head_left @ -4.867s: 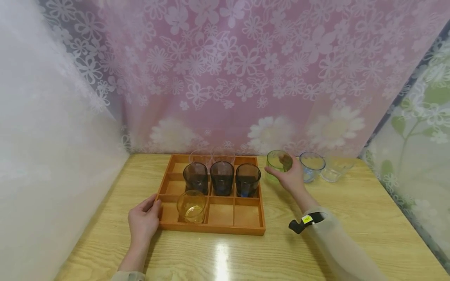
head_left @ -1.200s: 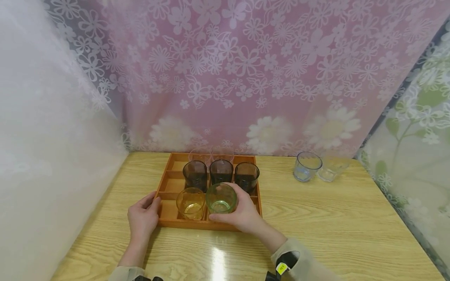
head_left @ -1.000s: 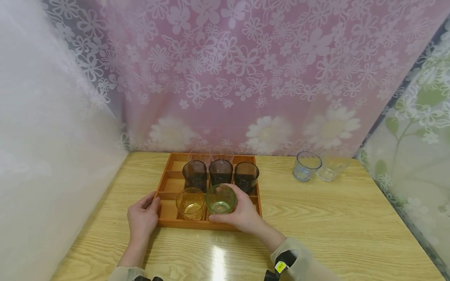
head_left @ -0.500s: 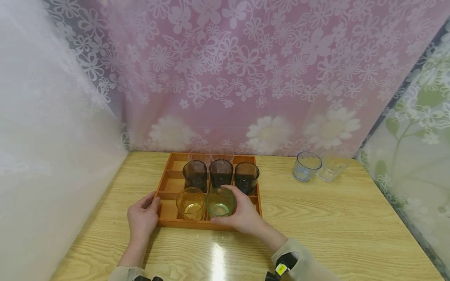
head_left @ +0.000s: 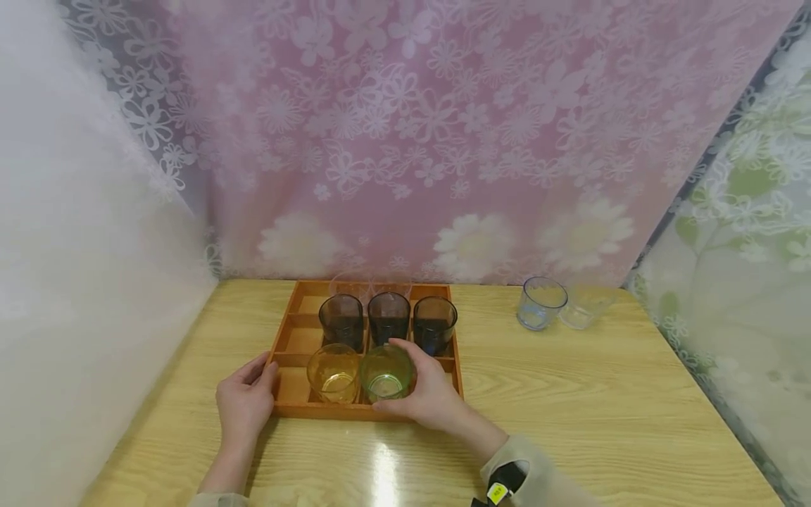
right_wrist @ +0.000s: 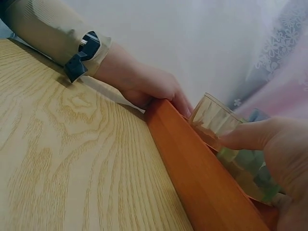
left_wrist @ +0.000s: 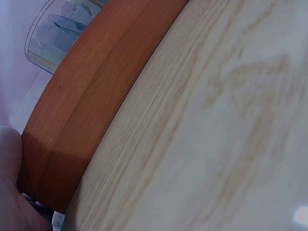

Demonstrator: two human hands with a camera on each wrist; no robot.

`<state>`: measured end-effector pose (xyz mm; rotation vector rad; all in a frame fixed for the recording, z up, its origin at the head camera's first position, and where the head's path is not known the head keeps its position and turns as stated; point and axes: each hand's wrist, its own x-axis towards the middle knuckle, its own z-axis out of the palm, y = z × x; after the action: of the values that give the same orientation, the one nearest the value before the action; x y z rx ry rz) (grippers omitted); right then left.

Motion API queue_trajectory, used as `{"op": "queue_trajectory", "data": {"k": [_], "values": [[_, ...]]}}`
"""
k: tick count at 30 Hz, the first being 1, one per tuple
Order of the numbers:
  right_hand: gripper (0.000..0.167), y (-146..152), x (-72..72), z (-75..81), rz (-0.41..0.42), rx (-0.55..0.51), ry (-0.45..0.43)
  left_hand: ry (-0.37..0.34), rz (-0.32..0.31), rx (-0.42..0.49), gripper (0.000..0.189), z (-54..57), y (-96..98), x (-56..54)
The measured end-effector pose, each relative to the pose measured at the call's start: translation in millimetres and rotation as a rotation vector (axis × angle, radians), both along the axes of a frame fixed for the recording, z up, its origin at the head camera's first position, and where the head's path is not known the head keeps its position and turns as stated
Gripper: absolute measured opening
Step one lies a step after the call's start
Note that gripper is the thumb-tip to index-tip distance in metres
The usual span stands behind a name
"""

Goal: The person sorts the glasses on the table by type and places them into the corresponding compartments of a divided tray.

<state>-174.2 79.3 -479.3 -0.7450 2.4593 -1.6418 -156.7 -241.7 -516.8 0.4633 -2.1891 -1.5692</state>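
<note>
My right hand (head_left: 431, 394) holds a green glass (head_left: 386, 370) between thumb and fingers, down in a front-row compartment of the wooden divided tray (head_left: 307, 410). Right beside it, to the left, stands an amber glass (head_left: 332, 373). My left hand (head_left: 246, 401) grips the tray's left side near the front corner, thumb at the rim. The right wrist view shows that left hand (right_wrist: 149, 89) at the tray corner, and the green glass (right_wrist: 245, 168) partly covered by my right thumb. Three dark grey glasses (head_left: 342, 322) fill part of the middle row.
Two faint pinkish clear glasses (head_left: 350, 287) stand in the tray's back row. On the table (head_left: 570, 394) to the right are a blue-rimmed glass (head_left: 541, 304) and a clear glass (head_left: 586, 308). A pink flowered curtain (head_left: 405, 141) hangs behind the table.
My right hand has carried the green glass from the table at the right leftward to the tray, then lowered it slightly beside the amber one. The left hand keeps its hold on the tray.
</note>
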Motion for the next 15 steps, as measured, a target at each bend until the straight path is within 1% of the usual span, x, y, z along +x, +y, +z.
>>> {"op": "queue_trajectory", "data": {"k": [5,10,15], "values": [[0.103,1.6,2.7,4.4,0.001,-0.037,-0.020,0.009,-0.003,-0.017,0.031,0.2,-1.4,1.8],[0.102,6.2,3.7,9.8,0.008,-0.063,-0.029,0.012,0.016,-0.035,0.030,-4.6,-2.3,-0.9],[0.100,13.2,5.6,13.4,0.010,-0.094,-0.032,0.009,0.017,-0.034,0.029,-8.7,-2.4,-3.7]]}}
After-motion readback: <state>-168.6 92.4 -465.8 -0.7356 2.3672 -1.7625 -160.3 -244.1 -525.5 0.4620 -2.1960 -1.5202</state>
